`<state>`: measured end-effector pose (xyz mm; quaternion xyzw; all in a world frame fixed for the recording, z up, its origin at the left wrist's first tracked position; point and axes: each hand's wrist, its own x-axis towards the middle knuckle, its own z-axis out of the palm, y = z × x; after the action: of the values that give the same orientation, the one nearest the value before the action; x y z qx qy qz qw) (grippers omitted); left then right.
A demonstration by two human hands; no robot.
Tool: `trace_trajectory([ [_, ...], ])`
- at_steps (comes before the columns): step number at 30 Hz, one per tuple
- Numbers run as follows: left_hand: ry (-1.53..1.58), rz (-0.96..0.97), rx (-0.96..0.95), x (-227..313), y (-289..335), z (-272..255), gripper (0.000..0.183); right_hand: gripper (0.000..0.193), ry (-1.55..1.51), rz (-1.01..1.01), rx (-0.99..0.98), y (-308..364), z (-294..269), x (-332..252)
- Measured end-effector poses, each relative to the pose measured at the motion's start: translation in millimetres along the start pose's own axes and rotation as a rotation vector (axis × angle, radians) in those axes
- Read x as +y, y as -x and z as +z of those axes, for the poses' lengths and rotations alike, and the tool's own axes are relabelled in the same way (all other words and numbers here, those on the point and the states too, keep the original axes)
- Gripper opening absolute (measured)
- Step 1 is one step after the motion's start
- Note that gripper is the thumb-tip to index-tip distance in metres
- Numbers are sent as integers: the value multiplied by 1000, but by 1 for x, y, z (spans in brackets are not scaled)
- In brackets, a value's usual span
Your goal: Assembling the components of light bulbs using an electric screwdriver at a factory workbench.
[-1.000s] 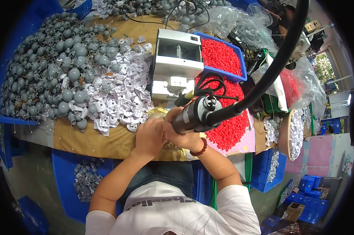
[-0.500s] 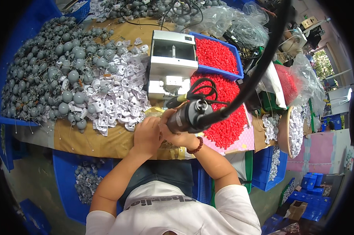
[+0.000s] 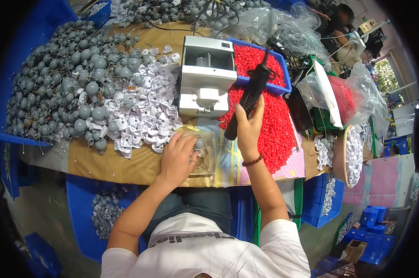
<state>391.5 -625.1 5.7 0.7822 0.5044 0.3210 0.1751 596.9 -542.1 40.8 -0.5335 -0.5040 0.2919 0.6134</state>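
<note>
Right hand (image 3: 248, 127) is wrapped tight round a black powered tool (image 3: 247, 99) at frame centre, long axis tilted toward the upper right. Left hand (image 3: 178, 157), fingers curled, presses a small grey part (image 3: 198, 143) lower left of the tool tip, well apart from it

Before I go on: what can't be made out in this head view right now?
- Small grey part under the left hand: mostly hidden by the fingers.
- Tip of the black power tool in the right hand: its lower end is too dark to read.
- Red pieces in the blue bin: too small to tell shape.
</note>
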Motion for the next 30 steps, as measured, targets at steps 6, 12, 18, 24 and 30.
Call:
trace_trajectory([
  [6,19,49,97,-6,12,10,45,31,230,-179,-413,67,1,6],
  [12,25,74,131,-5,8,12,45,15,176,62,-396,70,23,25],
  [18,31,59,116,-5,7,10,43,16,138,179,-281,63,45,22],
  [24,176,88,2,-11,30,-36,40,19,-285,377,-523,58,8,11],
  [30,-161,-63,-635,-50,103,-160,40,8,457,-47,-462,11,-72,38],
])
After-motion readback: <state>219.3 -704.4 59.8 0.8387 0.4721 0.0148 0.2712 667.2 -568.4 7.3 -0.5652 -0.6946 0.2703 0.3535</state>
